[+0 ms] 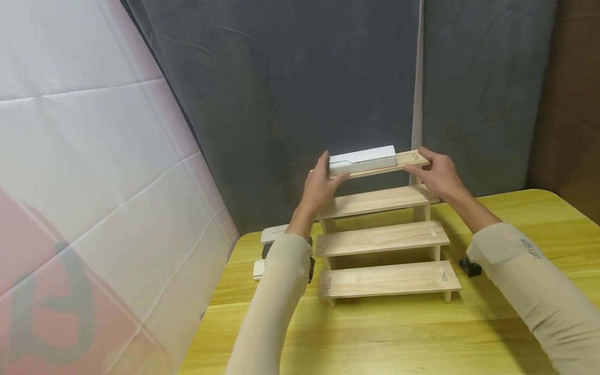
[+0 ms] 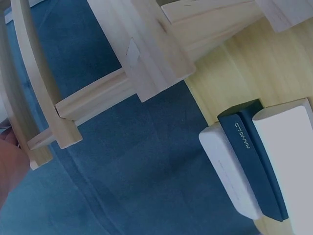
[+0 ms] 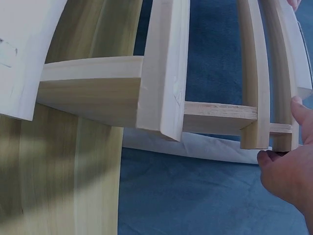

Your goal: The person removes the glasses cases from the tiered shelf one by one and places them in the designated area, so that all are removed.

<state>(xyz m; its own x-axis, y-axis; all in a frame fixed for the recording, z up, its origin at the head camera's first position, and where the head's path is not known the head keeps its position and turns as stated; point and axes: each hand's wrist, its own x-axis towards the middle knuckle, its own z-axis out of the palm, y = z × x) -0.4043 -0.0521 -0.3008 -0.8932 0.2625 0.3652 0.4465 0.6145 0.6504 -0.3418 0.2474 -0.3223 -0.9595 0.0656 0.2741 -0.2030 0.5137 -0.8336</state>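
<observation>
A stepped wooden display rack (image 1: pixel 389 281) stands on the table, with several boards rising toward the curtain. On its top board lies a long white case (image 1: pixel 363 159) with a curved flap line. My left hand (image 1: pixel 320 182) grips the left end of that top board, thumb along the front edge and fingers beside the case. At the opposite end, my right hand (image 1: pixel 439 173) pinches the board between thumb and fingers. The right wrist view shows the right thumb (image 3: pixel 299 111) against the top board, with fingers curled under its end.
Left of the rack, a dark case (image 2: pixel 249 156) with lettering stands between a white case (image 2: pixel 227 169) and a larger white one (image 2: pixel 288 147). A small black object (image 1: pixel 470 267) sits on the yellow wood-grain table (image 1: pixel 375 338) near the right sleeve. Grey curtain (image 1: pixel 281 104) hangs behind.
</observation>
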